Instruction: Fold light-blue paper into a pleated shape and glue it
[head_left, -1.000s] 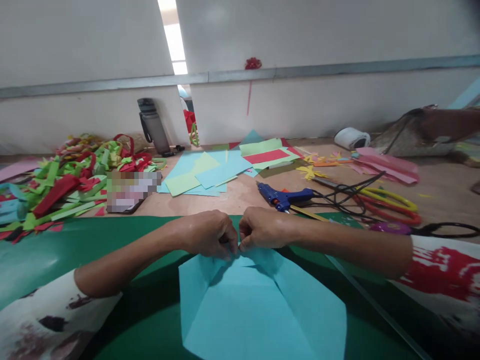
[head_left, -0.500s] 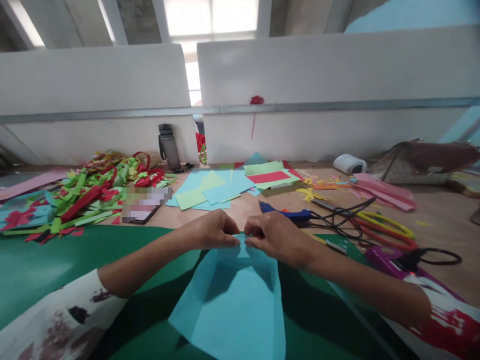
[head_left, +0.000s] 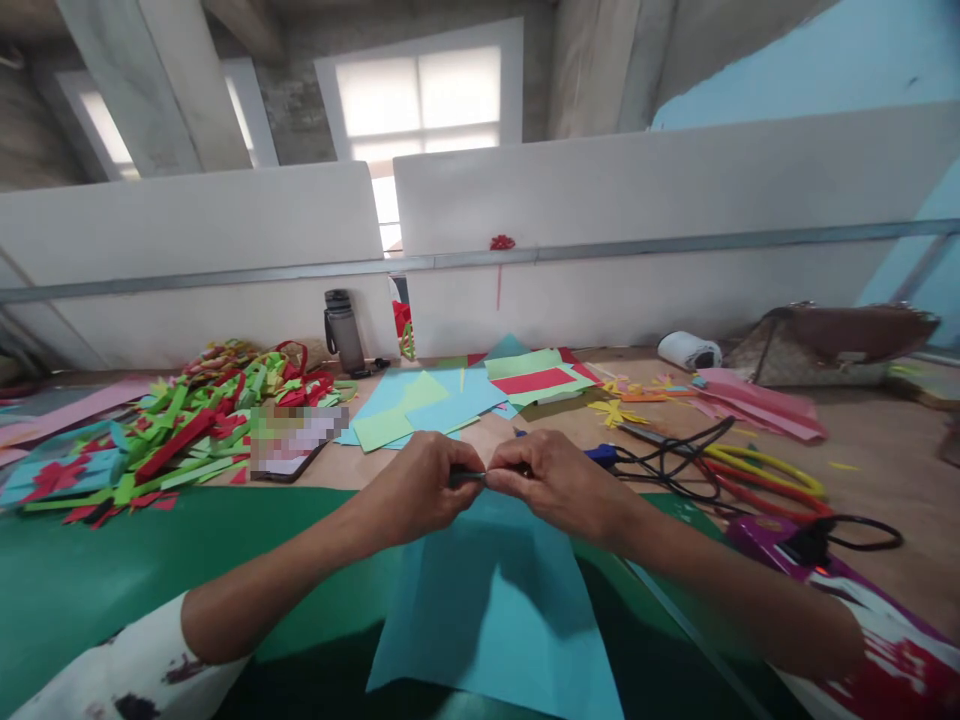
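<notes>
A light blue paper sheet hangs down toward me over a green mat. My left hand pinches the sheet's far top edge, fingers closed. Right beside it, almost touching, my right hand pinches the same edge. The pinched edge looks gathered into a narrow fold between the fingertips. Just behind my right hand lies a blue glue gun, mostly hidden by the hand.
A heap of green and red paper strips lies at left, with a blurred phone beside it. Loose coloured sheets, a grey bottle, cables, yellow-red scissors, a tape roll and a brown bag crowd the wooden table.
The view has tilted upward, showing the window and partitions. Both hands lifted the sheet's far edge and drew it together; the paper now looks narrower at the top.
</notes>
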